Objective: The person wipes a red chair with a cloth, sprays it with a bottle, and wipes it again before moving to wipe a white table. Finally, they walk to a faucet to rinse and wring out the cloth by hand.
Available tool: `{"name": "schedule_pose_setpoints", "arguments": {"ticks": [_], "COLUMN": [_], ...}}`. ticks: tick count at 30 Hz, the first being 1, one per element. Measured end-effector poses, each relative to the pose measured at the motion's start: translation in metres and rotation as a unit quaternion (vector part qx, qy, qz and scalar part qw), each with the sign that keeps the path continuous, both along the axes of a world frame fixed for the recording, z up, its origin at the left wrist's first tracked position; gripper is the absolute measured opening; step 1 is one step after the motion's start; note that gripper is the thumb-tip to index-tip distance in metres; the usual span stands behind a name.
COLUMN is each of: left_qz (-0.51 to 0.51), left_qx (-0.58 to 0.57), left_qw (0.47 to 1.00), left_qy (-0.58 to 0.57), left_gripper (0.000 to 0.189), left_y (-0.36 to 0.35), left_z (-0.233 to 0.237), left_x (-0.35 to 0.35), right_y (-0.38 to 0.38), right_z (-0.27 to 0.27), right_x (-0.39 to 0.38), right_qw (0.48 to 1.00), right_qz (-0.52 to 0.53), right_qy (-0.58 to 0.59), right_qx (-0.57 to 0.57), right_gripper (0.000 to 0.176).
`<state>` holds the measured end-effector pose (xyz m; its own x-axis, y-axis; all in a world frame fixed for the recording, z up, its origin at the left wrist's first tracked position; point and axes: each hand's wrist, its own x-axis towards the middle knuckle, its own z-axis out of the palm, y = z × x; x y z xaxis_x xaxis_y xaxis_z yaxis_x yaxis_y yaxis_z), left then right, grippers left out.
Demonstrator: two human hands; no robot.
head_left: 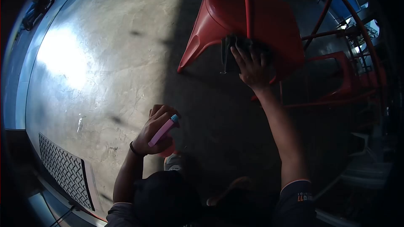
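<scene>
My left hand (158,129) is wrapped round a spray bottle (162,131) with a pink and light-blue top, low over the floor. My right hand (251,68) reaches forward, fingers spread over a dark cloth (240,44), pressing it against the edge of the red chair (261,12). Part of the cloth hangs below the seat's edge. The chair's seat and legs fill the upper middle, partly in shadow.
A second red chair or frame (347,71) stands at the right. A black patterned mat (65,170) lies at the lower left. Wheels (49,2) show at the upper left. My shoe (173,162) is below my left hand.
</scene>
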<state>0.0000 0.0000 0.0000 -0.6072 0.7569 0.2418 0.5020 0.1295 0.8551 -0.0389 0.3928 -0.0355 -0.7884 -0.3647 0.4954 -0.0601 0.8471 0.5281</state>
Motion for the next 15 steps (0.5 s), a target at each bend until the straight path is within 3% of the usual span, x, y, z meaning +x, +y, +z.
{"name": "schedule_pose_setpoints", "arguments": {"ticks": [2, 3, 5, 8, 11, 15], "left_qz": [0.009, 0.016, 0.034, 0.066, 0.089, 0.063], "left_qx": [0.039, 0.067, 0.071, 0.08, 0.104, 0.096], "left_qw": [0.998, 0.996, 0.995, 0.994, 0.986, 0.989], "left_qy": [-0.044, -0.051, -0.056, -0.038, -0.095, -0.093], "left_gripper": [0.042, 0.042, 0.042, 0.042, 0.042, 0.04], "left_y": [0.012, -0.005, -0.011, -0.022, -0.024, -0.029], "left_z": [-0.006, -0.035, -0.042, -0.039, -0.045, -0.047], "left_x": [0.021, -0.007, -0.011, -0.034, -0.036, -0.042], "right_y": [-0.004, -0.03, -0.056, -0.086, -0.106, -0.119], "right_z": [0.019, 0.018, 0.022, 0.042, 0.072, 0.078], "right_x": [0.009, -0.024, -0.039, -0.081, -0.105, -0.136], "right_qw": [0.999, 0.996, 0.992, 0.994, 0.987, 0.985], "right_qz": [0.013, 0.004, -0.012, 0.018, -0.022, -0.07], "right_qy": [-0.026, -0.042, -0.066, -0.072, -0.083, -0.019], "right_qx": [0.032, 0.074, 0.107, 0.076, 0.135, 0.154], "right_gripper": [0.084, 0.083, 0.081, 0.078, 0.06, 0.059]}}
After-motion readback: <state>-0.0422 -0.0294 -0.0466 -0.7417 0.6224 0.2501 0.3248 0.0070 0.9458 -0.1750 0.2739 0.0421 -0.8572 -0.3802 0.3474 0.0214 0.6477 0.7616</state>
